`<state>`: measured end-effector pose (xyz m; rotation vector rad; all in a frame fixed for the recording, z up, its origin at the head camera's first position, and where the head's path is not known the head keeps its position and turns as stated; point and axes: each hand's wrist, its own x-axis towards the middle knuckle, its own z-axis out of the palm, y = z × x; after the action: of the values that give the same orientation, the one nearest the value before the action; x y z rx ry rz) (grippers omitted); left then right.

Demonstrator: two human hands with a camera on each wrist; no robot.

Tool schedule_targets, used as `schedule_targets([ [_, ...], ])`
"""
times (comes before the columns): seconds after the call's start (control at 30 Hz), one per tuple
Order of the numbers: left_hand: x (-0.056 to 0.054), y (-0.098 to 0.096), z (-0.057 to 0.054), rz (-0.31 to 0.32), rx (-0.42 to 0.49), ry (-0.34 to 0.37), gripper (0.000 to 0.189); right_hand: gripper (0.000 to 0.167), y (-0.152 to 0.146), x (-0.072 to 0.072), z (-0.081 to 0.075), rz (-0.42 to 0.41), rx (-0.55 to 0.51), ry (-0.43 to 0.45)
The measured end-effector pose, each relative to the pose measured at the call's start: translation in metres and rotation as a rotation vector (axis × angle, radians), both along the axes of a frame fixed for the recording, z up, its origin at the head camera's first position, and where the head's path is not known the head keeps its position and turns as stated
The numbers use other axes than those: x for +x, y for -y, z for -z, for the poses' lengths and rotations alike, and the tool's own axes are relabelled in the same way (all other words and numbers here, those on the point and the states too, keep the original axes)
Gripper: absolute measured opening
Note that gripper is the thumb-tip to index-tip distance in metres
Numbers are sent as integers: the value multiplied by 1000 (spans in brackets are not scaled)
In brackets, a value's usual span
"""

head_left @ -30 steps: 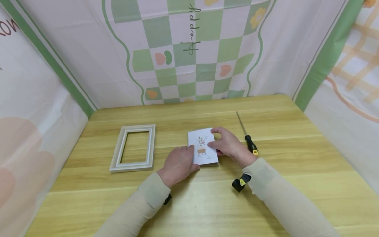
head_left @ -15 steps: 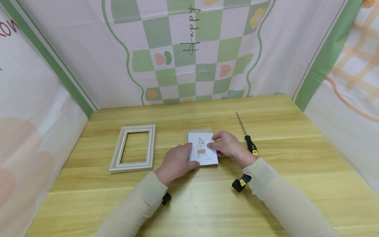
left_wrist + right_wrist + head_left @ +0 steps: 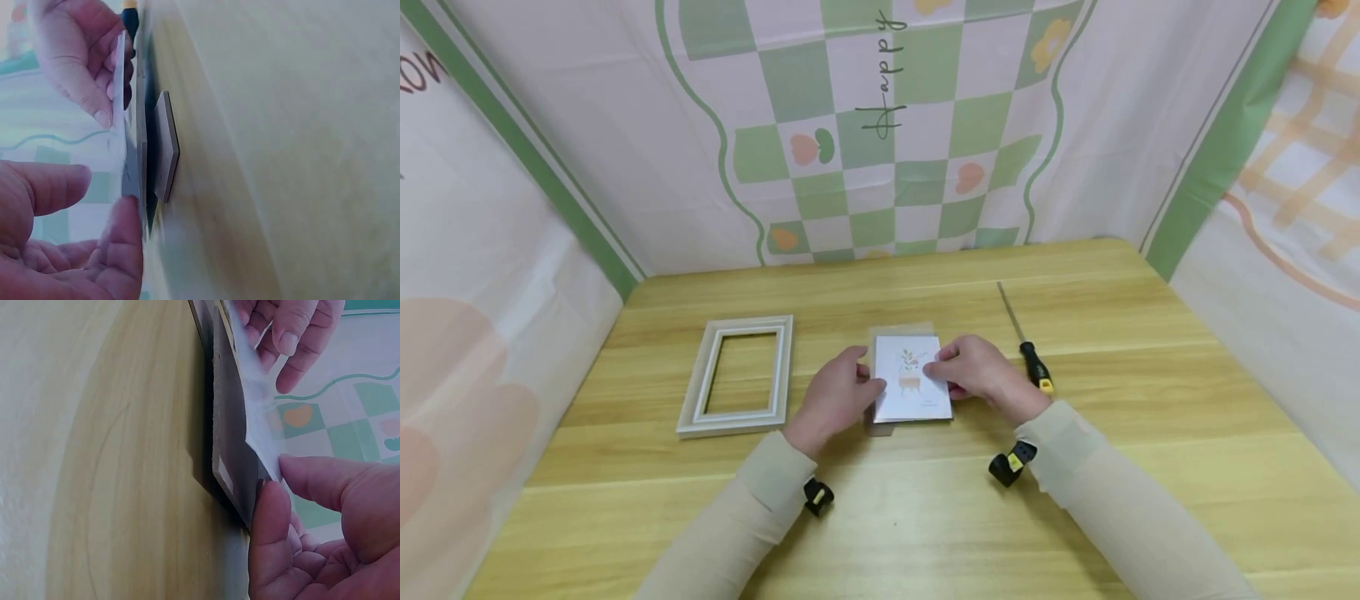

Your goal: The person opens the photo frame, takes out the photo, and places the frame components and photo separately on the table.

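A white picture card (image 3: pixel 910 400) printed with a potted plant lies over a brownish backing board (image 3: pixel 228 425), whose border shows past the card's top and left edges in the head view. My right hand (image 3: pixel 981 371) pinches the card's right edge between thumb and fingers. At the opposite side is my left hand (image 3: pixel 835 396); in the left wrist view its thumb (image 3: pixel 69 181) stands apart from the card while the index finger (image 3: pixel 127 215) touches the edge of the stack. Under the board, a small stand leg (image 3: pixel 167 150) sticks out toward the table.
An empty cream picture frame (image 3: pixel 692 392) lies to the left on the wooden table (image 3: pixel 895 517). A screwdriver (image 3: pixel 1035 362) with a black and yellow handle lies just right of my right hand. Patterned cloth (image 3: pixel 925 67) hangs behind the table.
The card has shifted slightly toward me, uncovering the board's border at the top and left. My left hand has drawn back leftward from the card. My right hand keeps its pinch.
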<state>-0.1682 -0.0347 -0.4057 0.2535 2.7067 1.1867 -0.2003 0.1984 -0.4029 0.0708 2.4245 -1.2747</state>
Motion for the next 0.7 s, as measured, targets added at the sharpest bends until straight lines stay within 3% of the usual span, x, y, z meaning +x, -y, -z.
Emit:
schedule_targets([
  [0.17,-4,2,2,-51,69,27,68,31,1,0,0,-28,35,-18],
  [0.33,-4,3,1,-64,108,51,68,26,2,0,1,-32,51,-21],
  [0.7,-8,24,-3,-81,278,53,54,33,2,2,0,-54,108,-53],
])
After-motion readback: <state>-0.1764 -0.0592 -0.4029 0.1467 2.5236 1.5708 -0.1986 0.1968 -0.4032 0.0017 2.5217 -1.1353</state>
